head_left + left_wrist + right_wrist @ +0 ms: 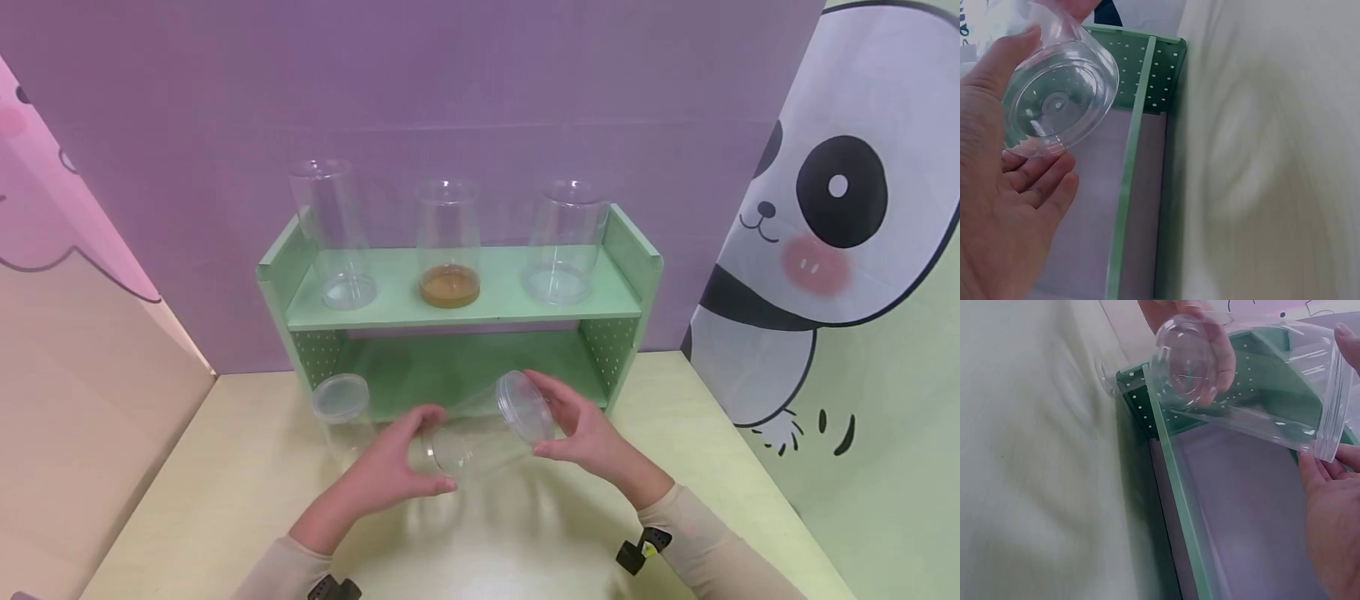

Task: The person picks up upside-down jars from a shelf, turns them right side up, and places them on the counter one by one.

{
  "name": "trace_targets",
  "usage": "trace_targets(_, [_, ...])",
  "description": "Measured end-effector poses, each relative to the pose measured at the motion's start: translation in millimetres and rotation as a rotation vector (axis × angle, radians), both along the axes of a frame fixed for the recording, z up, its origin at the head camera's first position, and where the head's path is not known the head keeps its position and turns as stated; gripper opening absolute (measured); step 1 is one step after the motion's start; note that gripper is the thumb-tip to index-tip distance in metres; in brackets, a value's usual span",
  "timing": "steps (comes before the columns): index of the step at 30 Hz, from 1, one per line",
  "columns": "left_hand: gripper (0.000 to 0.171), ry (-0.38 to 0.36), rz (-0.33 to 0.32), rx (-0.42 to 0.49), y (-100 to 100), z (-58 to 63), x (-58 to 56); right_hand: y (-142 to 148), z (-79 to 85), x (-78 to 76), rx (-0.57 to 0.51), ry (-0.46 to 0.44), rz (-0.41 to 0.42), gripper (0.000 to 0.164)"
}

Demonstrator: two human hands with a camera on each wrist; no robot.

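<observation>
Green shelf [393, 275], tilted clear jar [476, 442], right fingers [558, 392] gripping its lid [527, 407], left fingers [418, 418] round its base [1057, 103]

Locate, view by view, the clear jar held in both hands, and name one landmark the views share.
Head: the jar is below the centre, tilted, between the left hand and the right hand, lid to the right.
Left wrist: the jar is at upper left, base toward the camera.
Right wrist: the jar is at upper right, base to the left.
Shared landmark: the green shelf.
</observation>
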State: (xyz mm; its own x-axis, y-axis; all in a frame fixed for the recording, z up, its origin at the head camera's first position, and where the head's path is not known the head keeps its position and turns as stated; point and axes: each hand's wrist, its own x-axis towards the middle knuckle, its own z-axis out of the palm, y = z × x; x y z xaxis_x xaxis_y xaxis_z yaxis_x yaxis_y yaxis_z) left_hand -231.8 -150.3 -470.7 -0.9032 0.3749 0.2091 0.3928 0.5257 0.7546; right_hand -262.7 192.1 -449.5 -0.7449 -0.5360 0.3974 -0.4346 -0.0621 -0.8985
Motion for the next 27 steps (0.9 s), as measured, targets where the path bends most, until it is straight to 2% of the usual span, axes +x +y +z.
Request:
trace_targets(12, [0.102,0.013,-0.061,-0.037,2,-16.6,-4.7,-8,13.8,-2.8,0.055,0.038,0.028,0.099])
trace_targets(17, [0.102,-0.023,-0.096,-0.005,6,-20.3,-5.4,-13,15.3,-5.2,0.081,0.06,0.029,0.098])
trace_targets(22, [0.092,-0.047,-0.136,0.03,12,-23.7,-5.6,-17,14.8,-7.9,0.084,0.084,0.044,0.096])
trace_targets(27, [0.088,-0.044,-0.174,0.05,18,-25.6,-6.0,-23,16.9,-6.5,0.089,0.054,0.063,0.095])
